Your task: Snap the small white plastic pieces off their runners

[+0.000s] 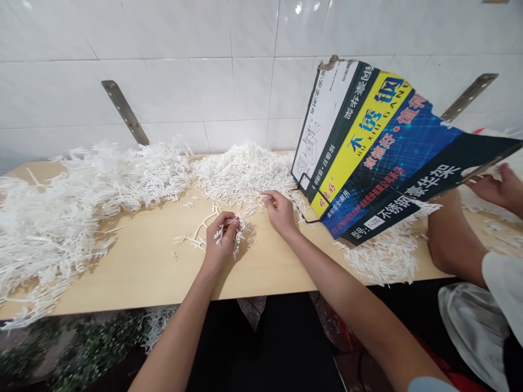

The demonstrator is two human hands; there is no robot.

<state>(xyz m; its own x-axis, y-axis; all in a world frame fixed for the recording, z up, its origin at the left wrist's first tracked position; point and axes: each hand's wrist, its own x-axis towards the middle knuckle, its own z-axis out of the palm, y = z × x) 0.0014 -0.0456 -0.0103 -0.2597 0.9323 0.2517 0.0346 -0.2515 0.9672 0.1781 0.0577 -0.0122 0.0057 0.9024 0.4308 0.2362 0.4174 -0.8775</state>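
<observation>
My left hand (223, 233) is closed on a small white branched plastic piece (237, 239), just above the middle of the wooden table (163, 280). To its right, my right hand (279, 211) has thumb and fingertips drawn together at the near edge of a pile of small white pieces (245, 171); what it holds, if anything, is too small to make out. Bare white branching stems (200, 231) lie on the table left of my left hand. A larger heap of white branched pieces (98, 190) spreads over the table's left side.
A printed cardboard sheet (368, 141) stands tilted at the right of the pile. Beyond it are another person's hand (496, 188) and more white pieces (379, 258). Metal brackets (125, 111) sit against the tiled wall. Green foliage (77, 348) shows below the table's front edge.
</observation>
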